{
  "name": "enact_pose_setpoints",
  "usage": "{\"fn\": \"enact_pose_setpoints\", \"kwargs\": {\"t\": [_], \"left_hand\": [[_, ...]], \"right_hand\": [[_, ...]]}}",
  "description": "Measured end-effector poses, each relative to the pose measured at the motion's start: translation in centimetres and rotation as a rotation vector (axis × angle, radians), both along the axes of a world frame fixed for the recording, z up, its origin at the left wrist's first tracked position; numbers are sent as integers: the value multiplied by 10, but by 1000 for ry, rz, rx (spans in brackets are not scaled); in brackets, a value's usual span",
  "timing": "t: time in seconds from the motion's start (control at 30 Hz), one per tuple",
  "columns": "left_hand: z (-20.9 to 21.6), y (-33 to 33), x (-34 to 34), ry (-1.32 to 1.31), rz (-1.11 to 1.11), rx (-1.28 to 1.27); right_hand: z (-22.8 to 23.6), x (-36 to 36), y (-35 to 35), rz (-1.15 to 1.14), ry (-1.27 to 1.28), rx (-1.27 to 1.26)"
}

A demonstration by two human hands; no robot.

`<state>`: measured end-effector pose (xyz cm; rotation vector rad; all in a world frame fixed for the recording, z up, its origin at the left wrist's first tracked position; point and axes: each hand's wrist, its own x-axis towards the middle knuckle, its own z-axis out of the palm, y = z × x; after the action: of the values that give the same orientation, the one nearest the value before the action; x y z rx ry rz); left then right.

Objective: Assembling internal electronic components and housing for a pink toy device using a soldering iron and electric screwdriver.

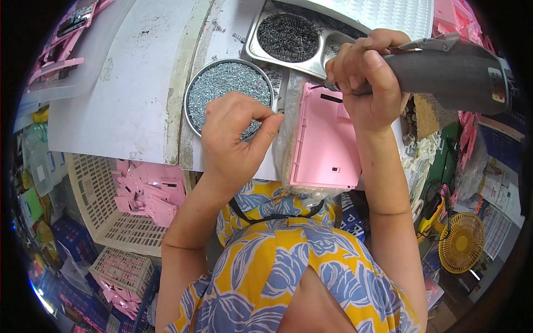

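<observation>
My right hand (pixel 369 77) is wrapped round a dark grey power screwdriver (pixel 444 77). Its bit points left, at the far left corner of a pink plastic panel (pixel 327 144). The panel lies on clear plastic wrapping (pixel 286 139) close to my body and has a black strip near its far edge. Left of it, my left hand (pixel 236 136) is held over a round metal dish (pixel 187 114) full of small silvery screws (pixel 227 83). Thumb and forefinger are pinched together; whatever is between them is too small to make out.
A metal tray (pixel 252 47) with dark springs (pixel 288 36) stands beyond the dish, some springs loose beside it. A pale crate (pixel 94 194) of pink parts (pixel 150 191) sits below the table's left side. A yellow fan (pixel 461 242) stands at the lower right.
</observation>
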<state>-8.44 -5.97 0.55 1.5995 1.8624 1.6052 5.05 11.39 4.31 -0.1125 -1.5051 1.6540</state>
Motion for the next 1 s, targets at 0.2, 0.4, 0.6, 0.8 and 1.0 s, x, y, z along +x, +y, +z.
{"fn": "enact_pose_setpoints", "kwargs": {"t": [0.2,0.4,0.6,0.8,1.0], "left_hand": [[-2,4,1,24,11,-11],[-7,1,-4,121,-87,-72],[0,16,7,251,-74,-28],[-4,18,17,181,-64,0],[-2,12,19,263,-56,-9]], "right_hand": [[-4,-5,-2,-17,-17,-8],[-11,-8,-3,30,-73,63],[3,-10,-11,-30,-189,12],[57,0,-36,238,-47,67],[39,7,-45,120,-23,87]]}}
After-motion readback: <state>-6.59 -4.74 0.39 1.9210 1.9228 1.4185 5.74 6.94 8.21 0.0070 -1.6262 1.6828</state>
